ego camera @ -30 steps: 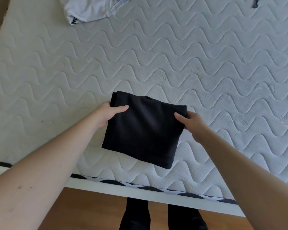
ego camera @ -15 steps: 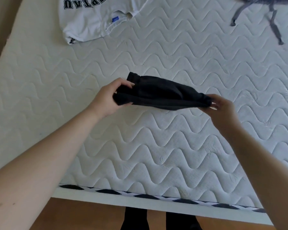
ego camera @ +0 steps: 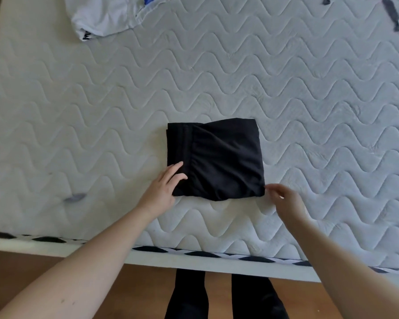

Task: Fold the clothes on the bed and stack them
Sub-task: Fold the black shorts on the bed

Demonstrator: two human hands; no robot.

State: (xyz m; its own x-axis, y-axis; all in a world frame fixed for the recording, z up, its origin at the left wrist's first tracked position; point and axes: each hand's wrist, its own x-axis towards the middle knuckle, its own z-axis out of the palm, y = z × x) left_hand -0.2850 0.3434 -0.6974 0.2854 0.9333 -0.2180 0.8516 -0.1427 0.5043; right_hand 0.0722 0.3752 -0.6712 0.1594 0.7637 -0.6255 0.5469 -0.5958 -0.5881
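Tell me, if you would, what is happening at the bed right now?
A person is folding clothes on a white quilted mattress. A folded black garment lies flat near the mattress's front edge. The left hand rests with straight fingers on its near left corner, and the right hand sits just off its near right corner, apparently not gripping it. A white T-shirt lies at the far left, with a grey garment's cords at the far right.

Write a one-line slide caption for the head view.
Folded black garment lies on the quilted mattress; left hand rests on its corner, right hand beside it.
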